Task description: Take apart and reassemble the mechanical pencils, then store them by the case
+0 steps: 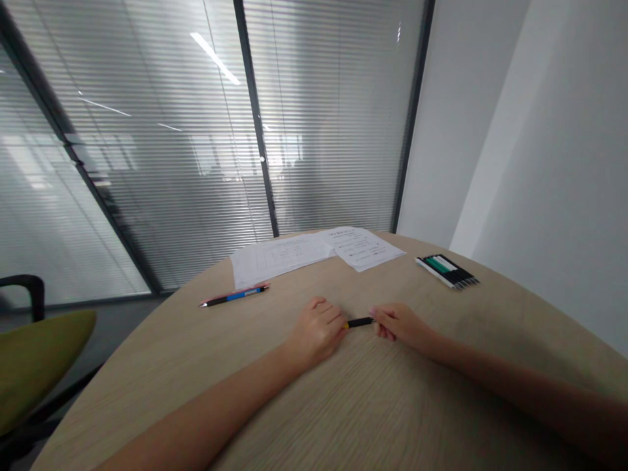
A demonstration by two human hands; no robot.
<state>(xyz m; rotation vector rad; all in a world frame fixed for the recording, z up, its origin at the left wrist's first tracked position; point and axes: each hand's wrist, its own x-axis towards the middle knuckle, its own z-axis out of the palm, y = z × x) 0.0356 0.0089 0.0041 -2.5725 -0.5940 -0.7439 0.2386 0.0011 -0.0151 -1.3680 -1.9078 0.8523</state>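
Note:
Between my two hands lies a pen (360, 322) with a black grip and a bit of yellow, held low over the table. My left hand (318, 330) is closed around its yellow end, which the fingers mostly hide. At the other end, my right hand (393, 320) pinches the tip between thumb and fingers. To the left rest a blue and black pen (236, 296) and a red one (250, 288) side by side. On the right, several black, white and green pens (447, 271) lie in a row.
Printed paper sheets (284, 255) lie at the table's (275, 405) far edge, with another sheet (366, 248) overlapping them. A green chair (44, 366) stands at the left. Behind the table are a glass partition with blinds (333, 131) and a white wall (554, 163).

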